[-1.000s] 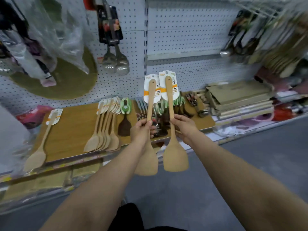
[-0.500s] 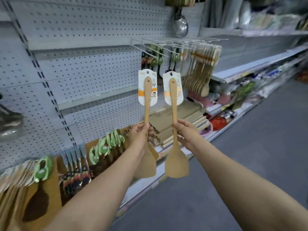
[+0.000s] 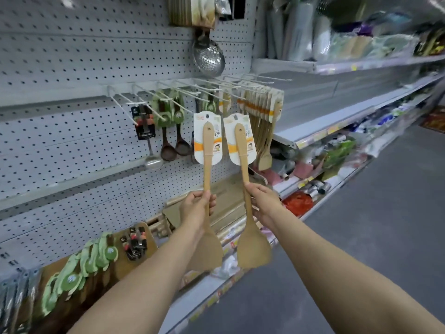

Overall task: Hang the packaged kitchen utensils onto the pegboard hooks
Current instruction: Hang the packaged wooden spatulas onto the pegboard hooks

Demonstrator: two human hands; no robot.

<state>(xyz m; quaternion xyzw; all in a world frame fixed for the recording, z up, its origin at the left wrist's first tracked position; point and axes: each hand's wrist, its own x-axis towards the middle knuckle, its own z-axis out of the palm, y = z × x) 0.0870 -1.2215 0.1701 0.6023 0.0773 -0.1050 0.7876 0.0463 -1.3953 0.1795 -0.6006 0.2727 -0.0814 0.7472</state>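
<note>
The left hand [image 3: 197, 206] grips one carded spatula [image 3: 207, 150] mid-handle and the right hand [image 3: 263, 203] grips a second spatula [image 3: 241, 145], both upright with their card holes at 12 o'clock. The pegboard hooks [image 3: 216, 84] lie above at 12, and the right hand is nearer the hanging spatulas [image 3: 262, 109].

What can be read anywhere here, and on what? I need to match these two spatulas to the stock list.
"铲", as far as it shows beside the handle: left card, on the left spatula.
"铲" again: right card, on the right spatula.
Small print atop both cards: too blurred to read.
White lettering on the hanging black card: too blurred to read.
Shelf price tags: unreadable.
</note>
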